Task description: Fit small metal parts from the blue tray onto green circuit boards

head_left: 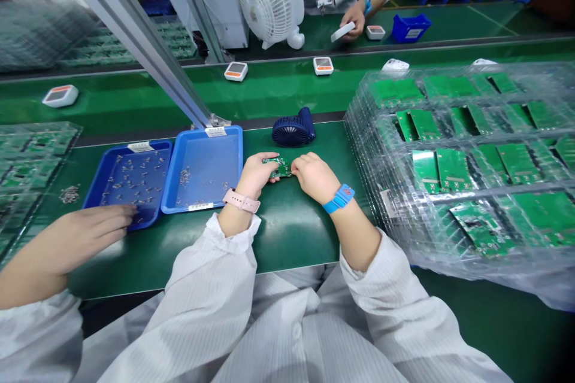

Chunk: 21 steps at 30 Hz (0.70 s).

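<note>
Green bench (296,233) spreads under the navy fan (291,131). Just nearer me, my left hand (254,175) clamps a circuit board (283,168); my right hand (315,176) pinches together at its edge. How finished it is, I can't tell; more boards (453,169) lie right of the fan.

The person wears a long-sleeved white smock (294,335) with fine pale-grey vertical stripes, a collar at the neck and a round, light button below it. Both sleeves (211,293) are loose and wrinkled; the left cuff (231,234) gathers into a ruffled edge. On the left wrist is a pale pink watch strap (241,200) with small punched holes. The right wrist carries a bright blue band (339,198) with a small red marking.
</note>
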Tool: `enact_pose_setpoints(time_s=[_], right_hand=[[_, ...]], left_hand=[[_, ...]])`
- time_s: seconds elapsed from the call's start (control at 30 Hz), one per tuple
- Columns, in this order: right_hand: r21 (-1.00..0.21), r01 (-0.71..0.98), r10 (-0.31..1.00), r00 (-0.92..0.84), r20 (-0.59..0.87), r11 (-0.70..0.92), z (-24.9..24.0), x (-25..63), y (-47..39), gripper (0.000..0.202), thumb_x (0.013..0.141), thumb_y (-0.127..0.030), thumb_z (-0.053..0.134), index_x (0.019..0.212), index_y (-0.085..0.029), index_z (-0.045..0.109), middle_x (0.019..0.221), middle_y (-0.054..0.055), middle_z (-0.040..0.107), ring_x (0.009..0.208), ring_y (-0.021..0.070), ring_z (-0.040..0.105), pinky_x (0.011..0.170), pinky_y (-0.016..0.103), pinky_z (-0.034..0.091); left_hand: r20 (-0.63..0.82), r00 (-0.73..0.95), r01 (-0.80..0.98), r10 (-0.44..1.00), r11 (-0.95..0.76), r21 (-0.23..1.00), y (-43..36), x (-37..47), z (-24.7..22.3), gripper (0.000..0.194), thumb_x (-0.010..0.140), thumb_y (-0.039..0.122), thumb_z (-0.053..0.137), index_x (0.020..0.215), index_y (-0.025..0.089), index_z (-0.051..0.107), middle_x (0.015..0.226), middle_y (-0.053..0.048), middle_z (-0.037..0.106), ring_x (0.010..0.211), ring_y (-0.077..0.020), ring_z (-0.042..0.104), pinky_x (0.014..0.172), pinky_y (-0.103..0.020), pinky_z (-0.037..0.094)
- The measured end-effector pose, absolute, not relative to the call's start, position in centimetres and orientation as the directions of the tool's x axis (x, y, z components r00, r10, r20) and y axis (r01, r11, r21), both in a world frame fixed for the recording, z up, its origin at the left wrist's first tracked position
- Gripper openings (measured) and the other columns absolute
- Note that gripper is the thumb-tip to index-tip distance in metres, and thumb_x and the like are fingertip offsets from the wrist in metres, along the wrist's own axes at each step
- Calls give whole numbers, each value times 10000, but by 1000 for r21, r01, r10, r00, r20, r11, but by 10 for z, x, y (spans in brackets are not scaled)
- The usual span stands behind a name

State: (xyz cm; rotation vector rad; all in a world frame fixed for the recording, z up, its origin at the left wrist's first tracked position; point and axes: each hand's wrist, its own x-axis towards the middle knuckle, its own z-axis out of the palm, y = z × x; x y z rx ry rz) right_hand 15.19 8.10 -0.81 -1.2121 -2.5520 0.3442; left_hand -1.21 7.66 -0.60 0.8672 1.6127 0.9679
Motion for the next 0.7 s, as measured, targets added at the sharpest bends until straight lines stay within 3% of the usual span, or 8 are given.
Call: enact_pose_setpoints(time_s=[0.2, 0.37, 0.57, 0.7], right_hand=[[-328, 701, 770, -611, 183, 634, -13, 150, 79, 184, 927, -88, 481, 899, -126, 659, 904, 105, 668, 898, 237, 518, 851, 331, 413], [-410, 678, 789, -569, 232, 610, -16, 154, 85, 148, 918, -106, 519, 890, -159, 655, 884, 79, 675, 872, 224, 537, 845, 332, 425], [-647, 627, 899, -349, 265, 434, -16, 161, 90, 154, 883, -115, 556, 975, -189, 654, 880, 42, 698, 852, 193, 610, 806, 309, 455], [-859, 454, 961, -238, 141, 238, -11, 154, 85, 172, 899, -285, 568, 1033, -199, 633, 769, -4, 679, 731, 156, 632, 725, 274, 490]], left_hand=[[-395, -228, 81, 890, 421, 903, 77, -12, -7, 423, 750, 31, 569, 1167, 40, 636, 592, -25, 610, 387, -92, 510, 399, -197, 414], [-413, -217, 65, 885, 435, 898, 76, -13, -6, 417, 765, 37, 576, 1178, 45, 630, 594, -26, 611, 401, -89, 521, 419, -190, 431], [-435, -205, 18, 877, 447, 894, 75, -13, -2, 417, 769, 71, 606, 1185, 65, 623, 630, -27, 618, 428, -78, 533, 426, -168, 418], [-284, -174, -52, 943, 279, 959, 72, -10, 1, 437, 764, 184, 653, 1193, 108, 620, 791, -60, 666, 491, -85, 577, 441, -168, 433]])
